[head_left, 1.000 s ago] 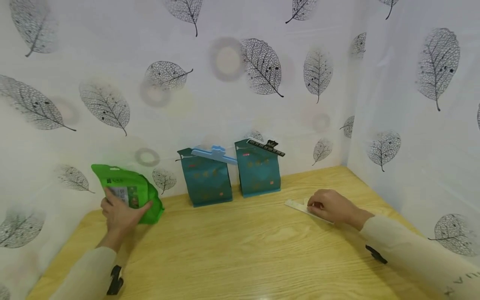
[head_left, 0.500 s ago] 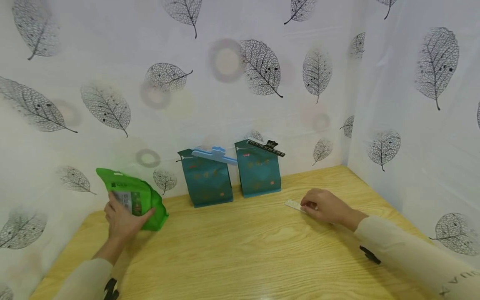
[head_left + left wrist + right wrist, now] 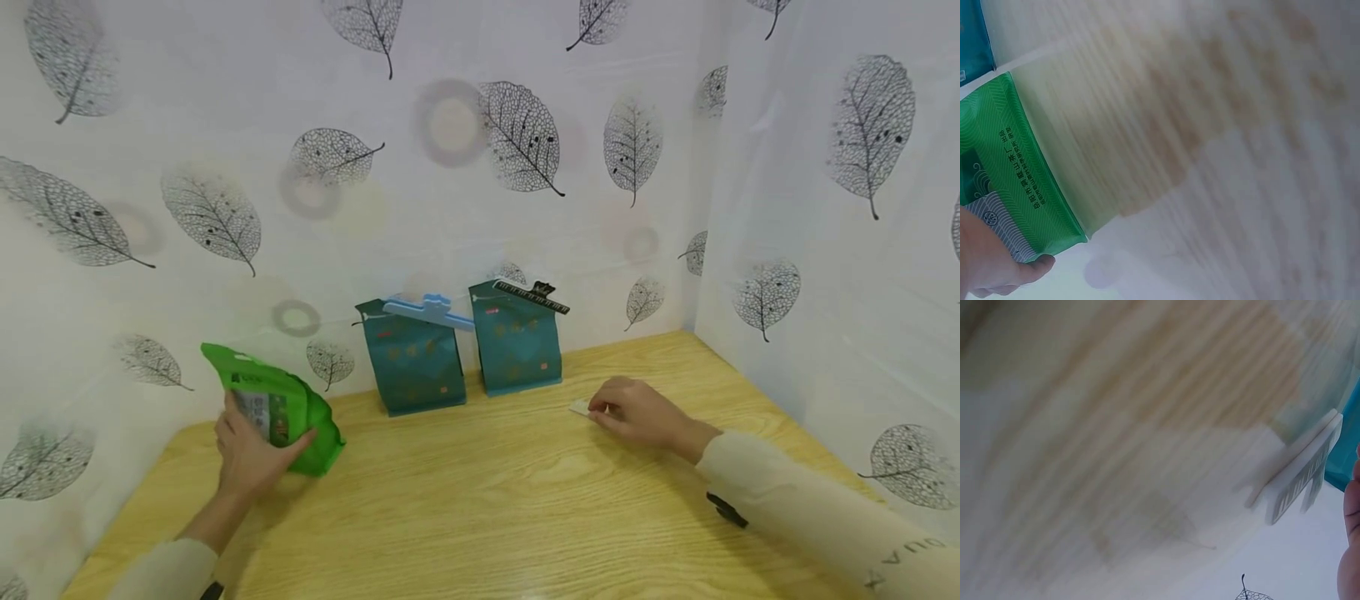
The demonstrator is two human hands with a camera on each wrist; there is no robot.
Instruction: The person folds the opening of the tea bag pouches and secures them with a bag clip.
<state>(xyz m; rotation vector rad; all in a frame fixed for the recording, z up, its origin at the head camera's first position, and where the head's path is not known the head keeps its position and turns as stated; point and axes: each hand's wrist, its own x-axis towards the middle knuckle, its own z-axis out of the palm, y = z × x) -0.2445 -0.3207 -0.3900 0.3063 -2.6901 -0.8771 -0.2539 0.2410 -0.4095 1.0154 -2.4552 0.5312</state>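
In the head view my left hand [image 3: 251, 454] grips a green bag [image 3: 318, 429] with a grey label at the left of the table, the thumb across its lower front. The bag leans to one side. The left wrist view shows the bag's printed green side [image 3: 1029, 162] beside the hand. At the right, my right hand [image 3: 637, 415] pinches a white clip [image 3: 579, 407] low over the table; most of it is hidden behind the fingers. The right wrist view shows more of this long clip [image 3: 1304, 472], with stripes like piano keys.
Two teal bags stand by the back wall: one [image 3: 416, 367] with a blue clip [image 3: 429, 312] across its top, the other [image 3: 519, 346] with a black piano-key clip [image 3: 532, 295]. Leaf-patterned sheeting [image 3: 465, 225] borders the wooden table [image 3: 480, 500] at back and sides.
My left hand has shifted the green bag a little right and toward me. My right hand has moved left, and less of the white clip shows past its fingers. The teal bags stayed put.
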